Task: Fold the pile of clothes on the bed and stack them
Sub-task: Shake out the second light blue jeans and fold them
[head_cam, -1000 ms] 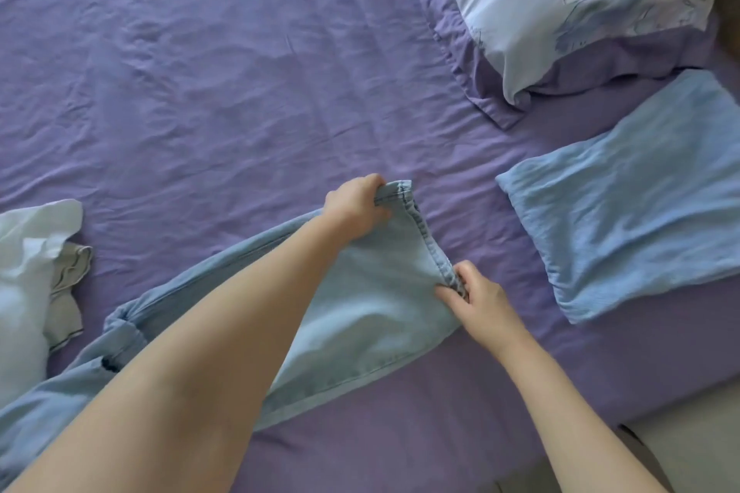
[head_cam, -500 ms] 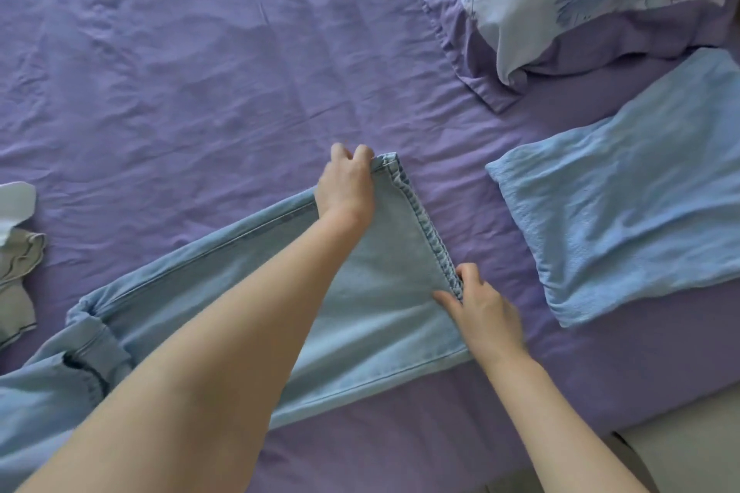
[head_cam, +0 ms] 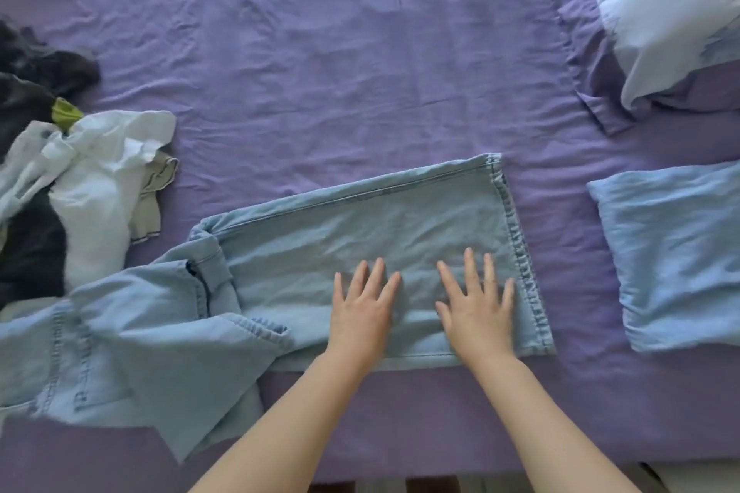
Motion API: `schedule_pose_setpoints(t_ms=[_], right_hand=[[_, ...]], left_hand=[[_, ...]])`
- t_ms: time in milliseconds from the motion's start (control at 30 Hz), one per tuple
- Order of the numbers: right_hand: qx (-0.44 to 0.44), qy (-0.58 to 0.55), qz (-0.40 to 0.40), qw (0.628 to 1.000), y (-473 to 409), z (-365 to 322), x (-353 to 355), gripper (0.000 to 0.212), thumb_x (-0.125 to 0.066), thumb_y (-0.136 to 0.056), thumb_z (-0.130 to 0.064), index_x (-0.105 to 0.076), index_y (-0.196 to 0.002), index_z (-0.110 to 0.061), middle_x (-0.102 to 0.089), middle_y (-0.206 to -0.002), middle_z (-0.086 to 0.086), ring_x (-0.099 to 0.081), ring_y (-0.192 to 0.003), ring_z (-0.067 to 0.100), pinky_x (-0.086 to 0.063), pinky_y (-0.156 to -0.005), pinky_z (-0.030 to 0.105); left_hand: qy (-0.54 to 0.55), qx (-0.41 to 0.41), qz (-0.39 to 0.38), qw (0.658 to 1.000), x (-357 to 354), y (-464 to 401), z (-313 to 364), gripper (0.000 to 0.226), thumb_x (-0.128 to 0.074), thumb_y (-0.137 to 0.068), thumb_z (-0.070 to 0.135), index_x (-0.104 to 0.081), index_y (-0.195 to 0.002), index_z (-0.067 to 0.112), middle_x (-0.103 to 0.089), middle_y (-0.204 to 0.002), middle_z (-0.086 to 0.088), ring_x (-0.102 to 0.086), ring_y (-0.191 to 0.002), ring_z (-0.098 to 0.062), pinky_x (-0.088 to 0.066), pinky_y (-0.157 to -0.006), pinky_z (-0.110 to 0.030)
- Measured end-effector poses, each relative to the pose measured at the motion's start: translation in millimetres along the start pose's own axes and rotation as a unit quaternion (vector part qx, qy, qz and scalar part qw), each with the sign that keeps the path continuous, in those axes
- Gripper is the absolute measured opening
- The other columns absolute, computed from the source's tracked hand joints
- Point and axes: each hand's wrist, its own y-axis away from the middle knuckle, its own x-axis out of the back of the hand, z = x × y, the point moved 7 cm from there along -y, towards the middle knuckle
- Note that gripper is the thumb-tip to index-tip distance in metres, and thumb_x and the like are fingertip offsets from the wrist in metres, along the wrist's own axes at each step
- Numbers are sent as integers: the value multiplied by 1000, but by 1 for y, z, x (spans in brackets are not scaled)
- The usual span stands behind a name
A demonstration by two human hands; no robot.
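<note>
Both palms are pressing flat on the jeans (head_cam: 400,236) — left hand (head_cam: 362,310) and right hand (head_cam: 476,306), fingers straight, gripping nothing. The jeans are lying across the bed (head_cam: 320,52) — a pile (head_cam: 60,180) sitting at left.

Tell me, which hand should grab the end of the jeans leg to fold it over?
Probably the right hand. It lies flat on the jeans right beside the hem, so it could pinch the hem soonest. The left hand rests nearer the middle of the leg.
</note>
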Motion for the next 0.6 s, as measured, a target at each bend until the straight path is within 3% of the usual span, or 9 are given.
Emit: schedule_pose_setpoints(t_ms=[67, 133, 200, 267, 333, 433, 533, 600], right_hand=[[-10, -10, -17, 1000, 4, -24, -5, 66, -47, -94, -44, -14, -150, -33, 1, -159, 13, 4, -145, 35, -9, -112, 57], [62, -20, -48, 997, 9, -63, -9, 57, -41, -96, -44, -19, -148, -36, 2, -159, 9, 7, -146, 30, -8, -114, 52], [122, -59, -65, 989, 15, -99, -9, 46, -40, -97, -40, -33, -142, -35, -5, -159, 2, 2, -146, 23, -10, -115, 46], [149, -111, -58, 981, 20, -132, -6, 42, -43, -96, -36, -43, -137, -29, -22, -155, -2, -10, -145, 17, -17, -113, 36], [170, -203, -61, 962, 24, -157, -1, 42, -52, -94, -34, -49, -134, -21, -39, -146, -1, -27, -139, 15, -25, -110, 32], [229, -266, -120, 929, 30, -223, -4, 45, -59, -91, -38, -52, -129, -17, -54, -131, 2, -45, -124, 22, -35, -103, 33], [198, -282, -171, 923, 29, -258, -13, 59, -60, -86, -48, -44, -135, -19, -55, -131, 1, -48, -121, 23, -39, -98, 35], [150, -256, -171, 940, 24, -271, -17, 59, -59, -83, -56, -50, -128, -19, -60, -124, 1, -53, -116, 23, -43, -92, 36]], left_hand=[[10, 7, -3, 1000, 0, 20, -19, 60, -45, -93, 17, -22, -147, 29, -12, -159, -1, -8, -147, -23, 0, -115, -53], [33, 2, 17, 999, 17, 39, -36, 51, -52, -87, 12, -45, -136, 24, -40, -146, -3, -27, -141, -22, -1, -115, -54], [37, -1, 93, 995, 45, 58, -57, 37, -73, -71, 9, -70, -106, 21, -67, -112, -1, -56, -120, -22, -20, -111, -60], [41, 42, 145, 988, 63, 76, -96, 31, -81, -60, 7, -74, -88, 20, -71, -89, 2, -67, -101, -22, -37, -101, -63], [86, 141, 165, 972, 71, 87, -143, 28, -74, -73, 12, -71, -100, 19, -70, -96, 1, -63, -107, -23, -31, -106, -59], [98, 267, 103, 953, 58, 111, -225, 31, -54, -91, 25, -61, -122, 21, -61, -120, 2, -48, -122, -21, -20, -112, -48], [139, 256, 89, 952, 46, 120, -250, 34, -49, -94, 25, -58, -126, 20, -58, -126, 2, -46, -123, -19, -25, -109, -42], [157, 232, 128, 951, 46, 125, -262, 32, -51, -93, 21, -59, -124, 16, -58, -127, -2, -46, -123, -21, -29, -106, -38]])
